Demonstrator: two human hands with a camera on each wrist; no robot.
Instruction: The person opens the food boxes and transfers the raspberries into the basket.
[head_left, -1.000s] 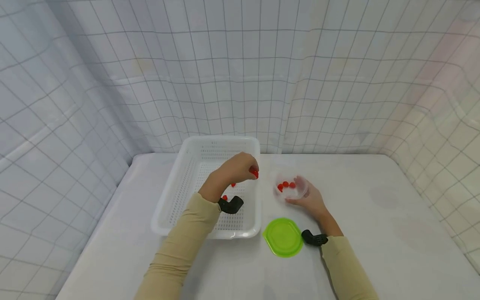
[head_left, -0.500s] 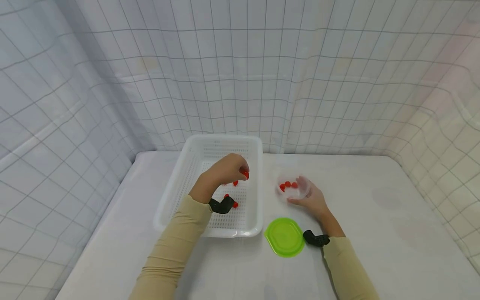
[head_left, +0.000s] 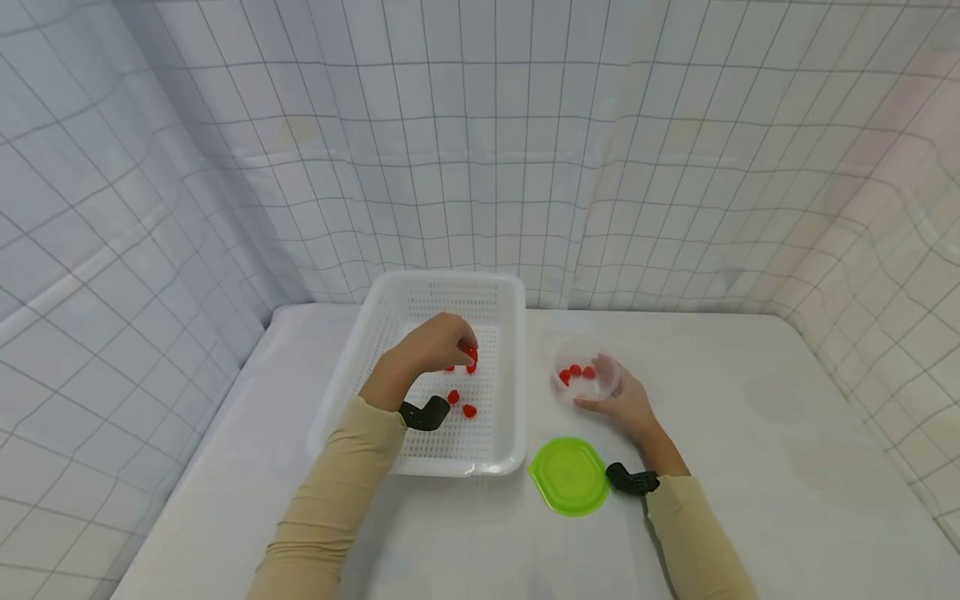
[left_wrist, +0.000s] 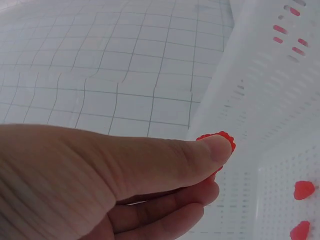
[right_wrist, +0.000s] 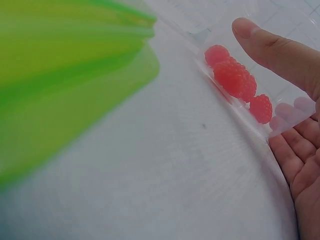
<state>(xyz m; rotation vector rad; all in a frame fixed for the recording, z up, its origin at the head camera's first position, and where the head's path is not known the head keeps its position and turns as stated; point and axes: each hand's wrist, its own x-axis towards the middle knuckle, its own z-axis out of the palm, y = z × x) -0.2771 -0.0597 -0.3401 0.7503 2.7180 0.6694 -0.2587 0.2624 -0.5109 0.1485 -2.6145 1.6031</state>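
Note:
My left hand is over the white perforated basket, pinching a red raspberry between thumb and fingers. The left wrist view shows the thumb covering most of that fruit. Several more raspberries lie scattered on the basket's floor below the hand. On the right, my right hand grips a small clear plastic container from its right side, thumb and fingers around the wall. Several raspberries sit inside it, bunched along one side in the right wrist view.
A bright green lid lies flat between the basket and the right forearm. White cloth covers the table. White grid-patterned curtains hang behind and at both sides.
My left hand has moved left, from near the basket's right rim to farther inside it, still pinching the raspberry. My right hand and the container have stayed in place.

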